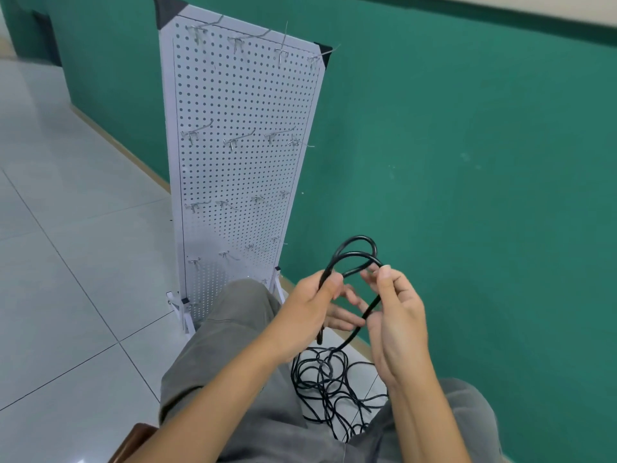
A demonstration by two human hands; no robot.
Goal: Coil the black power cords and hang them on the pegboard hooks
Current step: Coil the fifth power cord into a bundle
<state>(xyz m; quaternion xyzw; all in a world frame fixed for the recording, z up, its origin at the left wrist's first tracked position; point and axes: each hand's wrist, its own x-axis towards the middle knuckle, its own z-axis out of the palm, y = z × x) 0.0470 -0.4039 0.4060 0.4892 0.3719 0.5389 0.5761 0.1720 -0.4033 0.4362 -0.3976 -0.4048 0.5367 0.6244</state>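
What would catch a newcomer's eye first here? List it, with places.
Front and centre, the left hand and right hand hold a black cord looped above them. Below, between the knees, more cord lies tangled on the floor. Behind stands a white pegboard against the green wall, its hooks bare.

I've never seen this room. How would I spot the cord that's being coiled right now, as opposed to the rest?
Start at the white pegboard standing against the green wall. In front of its foot, the left hand and right hand hold a black cord bent into two small loops. Unlike the tangled cords lying on the floor between the person's knees, this piece is lifted up.
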